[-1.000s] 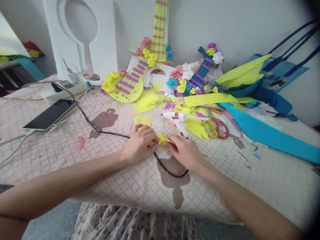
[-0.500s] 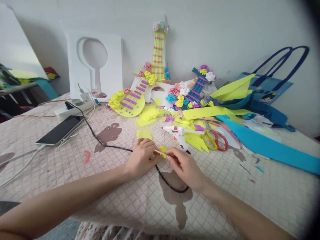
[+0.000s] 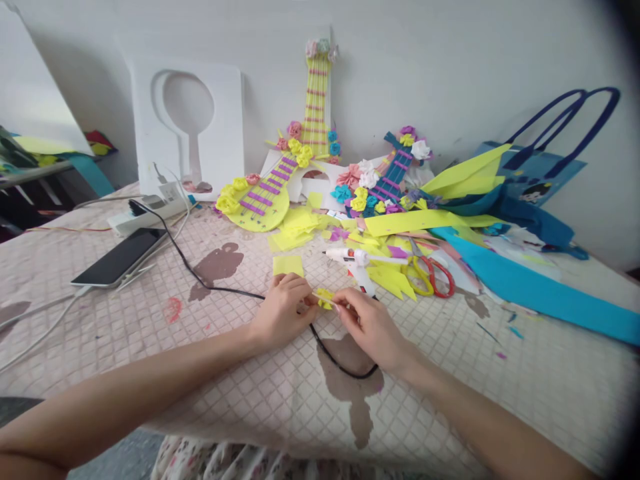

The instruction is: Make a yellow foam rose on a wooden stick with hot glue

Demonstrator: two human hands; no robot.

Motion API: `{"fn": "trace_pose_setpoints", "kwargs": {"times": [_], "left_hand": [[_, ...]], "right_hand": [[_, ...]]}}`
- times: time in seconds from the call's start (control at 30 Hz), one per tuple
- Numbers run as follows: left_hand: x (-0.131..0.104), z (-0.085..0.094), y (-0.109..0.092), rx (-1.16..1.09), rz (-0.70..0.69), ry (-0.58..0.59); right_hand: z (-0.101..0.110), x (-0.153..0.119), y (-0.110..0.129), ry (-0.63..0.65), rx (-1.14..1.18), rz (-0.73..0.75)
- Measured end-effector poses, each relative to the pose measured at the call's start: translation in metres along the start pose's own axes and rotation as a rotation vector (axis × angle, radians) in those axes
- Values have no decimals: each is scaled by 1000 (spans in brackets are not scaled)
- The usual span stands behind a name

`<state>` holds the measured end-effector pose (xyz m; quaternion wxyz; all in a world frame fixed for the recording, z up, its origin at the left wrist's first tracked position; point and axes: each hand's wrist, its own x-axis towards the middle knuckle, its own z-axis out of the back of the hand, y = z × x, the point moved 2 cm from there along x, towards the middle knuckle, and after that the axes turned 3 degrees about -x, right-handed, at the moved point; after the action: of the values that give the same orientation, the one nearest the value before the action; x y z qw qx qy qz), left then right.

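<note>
My left hand (image 3: 286, 308) and my right hand (image 3: 369, 325) meet close together over the table. A thin, pale stick (image 3: 327, 301) runs between their fingertips, and both hands pinch it near its ends. Yellow crumpled paper (image 3: 323, 294) shows right behind the stick; whether it is wrapped around it I cannot tell. A flat yellow paper square (image 3: 288, 265) lies just beyond my left hand. The white glue gun (image 3: 350, 257) rests on its side beyond my right hand. Its black cord (image 3: 340, 362) loops under and in front of my hands.
Yellow guitar-shaped crafts (image 3: 263, 203) and a blue one (image 3: 395, 175) stand at the back. Scissors (image 3: 440, 277), a blue paper strip (image 3: 540, 287) and a bag (image 3: 533, 173) are to the right. A phone (image 3: 120, 259) and power strip (image 3: 145, 217) lie left, before a cut-out white board (image 3: 227, 133).
The stick has turned closer to level, and its left end now meets my left fingertips. My right hand has shifted slightly; the yellow paper remains between my hands.
</note>
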<state>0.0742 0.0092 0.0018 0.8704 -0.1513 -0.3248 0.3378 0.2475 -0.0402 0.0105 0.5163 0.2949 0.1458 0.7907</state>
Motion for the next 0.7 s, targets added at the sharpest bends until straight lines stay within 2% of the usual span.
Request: {"fn": "trace_pose_setpoints", "kwargs": {"times": [0.43,0.7], "left_hand": [[0,3,-4,128,16,26],[-1,4,-7,201,-31,39]], "right_hand": [[0,-1,1,2,-124,25],[-1,0,1,7,-153,12]]}}
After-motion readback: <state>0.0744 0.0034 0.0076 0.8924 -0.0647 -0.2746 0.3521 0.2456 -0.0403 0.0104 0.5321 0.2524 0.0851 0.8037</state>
